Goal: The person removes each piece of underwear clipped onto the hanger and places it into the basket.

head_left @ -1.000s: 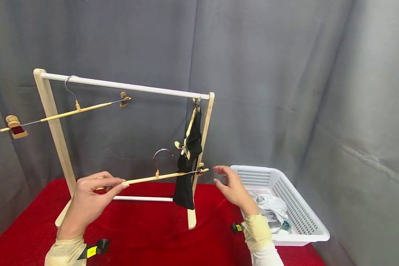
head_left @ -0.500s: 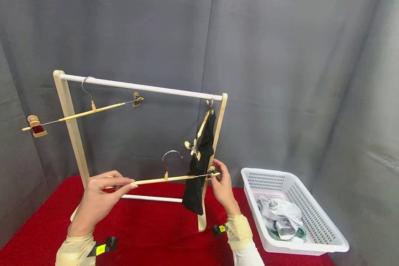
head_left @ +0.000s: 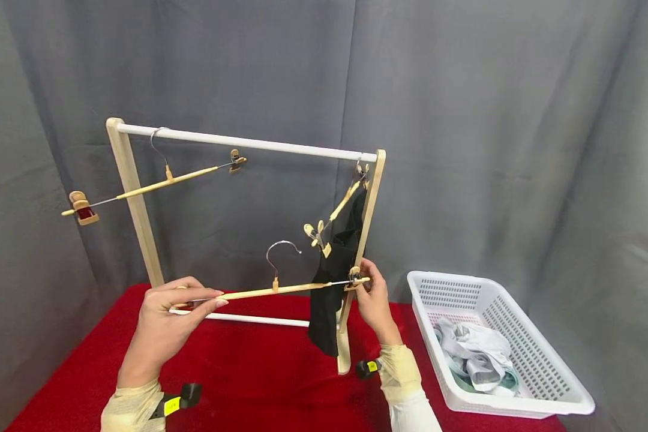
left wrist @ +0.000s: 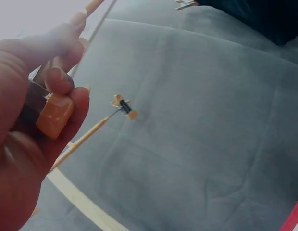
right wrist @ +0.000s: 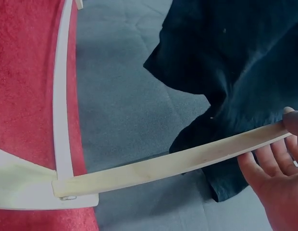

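Observation:
In the head view my left hand (head_left: 167,321) pinches a clip hanger (head_left: 281,291) near its left end, its metal hook pointing up. One of the hanger's clips (left wrist: 55,115) lies among the curled fingers in the left wrist view. My right hand (head_left: 377,303) grips the right wooden post of the clothes rack (right wrist: 154,173), thumb on one side and fingers on the other. The hanger's right clip (head_left: 354,279) overlaps that hand and post in the head view. Close beside the post hangs a black garment (head_left: 329,306) from another clip hanger (head_left: 345,199) on the rack's rail.
A bare clip hanger (head_left: 170,181) hangs on the left part of the white rail (head_left: 248,144). At the right stands a white perforated basket (head_left: 551,360) holding crumpled white, grey and green cloth (head_left: 480,360). Red cloth (head_left: 264,372) covers the table, with grey curtains (head_left: 464,120) behind.
My right hand has moved left and away from me, taking hold of the right post. The rack's right side has turned slightly. My left hand keeps holding the hanger; the head view has shifted.

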Available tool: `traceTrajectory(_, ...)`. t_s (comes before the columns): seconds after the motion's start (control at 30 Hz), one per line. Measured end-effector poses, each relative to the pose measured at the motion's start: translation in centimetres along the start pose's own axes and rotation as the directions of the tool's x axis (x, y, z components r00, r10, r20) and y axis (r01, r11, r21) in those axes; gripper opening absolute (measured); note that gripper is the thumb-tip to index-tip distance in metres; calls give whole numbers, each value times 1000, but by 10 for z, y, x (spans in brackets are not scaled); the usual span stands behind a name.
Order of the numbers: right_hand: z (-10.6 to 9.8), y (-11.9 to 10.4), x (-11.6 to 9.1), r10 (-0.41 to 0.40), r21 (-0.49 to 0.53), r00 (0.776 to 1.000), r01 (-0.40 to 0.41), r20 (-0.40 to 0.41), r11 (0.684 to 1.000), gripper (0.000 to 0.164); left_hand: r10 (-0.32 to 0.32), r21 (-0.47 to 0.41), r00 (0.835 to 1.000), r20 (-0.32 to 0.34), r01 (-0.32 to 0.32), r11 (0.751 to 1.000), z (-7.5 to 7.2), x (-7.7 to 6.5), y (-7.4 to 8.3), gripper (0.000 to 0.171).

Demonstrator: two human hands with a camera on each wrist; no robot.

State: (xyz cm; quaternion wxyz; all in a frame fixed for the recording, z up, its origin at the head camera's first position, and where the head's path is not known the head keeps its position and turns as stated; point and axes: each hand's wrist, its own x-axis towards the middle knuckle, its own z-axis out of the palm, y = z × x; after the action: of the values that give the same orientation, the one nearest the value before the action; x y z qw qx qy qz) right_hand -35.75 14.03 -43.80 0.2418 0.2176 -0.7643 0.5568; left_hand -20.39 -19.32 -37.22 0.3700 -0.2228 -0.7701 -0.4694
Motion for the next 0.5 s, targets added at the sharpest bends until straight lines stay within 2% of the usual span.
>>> traceTrajectory(0.07, -2, 1, 2, -17, 5, 1000, 17, 8, 1000, 38, -13, -16, 1000, -16, 13, 1000, -3, -1, 1, 18)
traceTrajectory(0.2, -5, 0, 5, -59, 10, 998, 59, 25, 998, 38, 8, -33, 998, -64, -10, 999, -9, -3, -2, 22)
traceTrajectory(0.3, -7, 0, 5, -74, -1, 997, 74, 24, 997, 37, 55, -16, 994, -94, -57, 998, -14, -6, -2, 25)
traceTrajectory(0.4, -6, 0, 2, -70, -3, 997, 70, 27, 998, 37, 86, 1, 987, -133, -87, 996, -22, -11, 7, 28)
traceTrajectory(0.5, -3, 0, -1, -67, 6, 997, 67, 25, 998, 36, 127, 21, 974, -187, -125, 992, -30, -14, 24, 28)
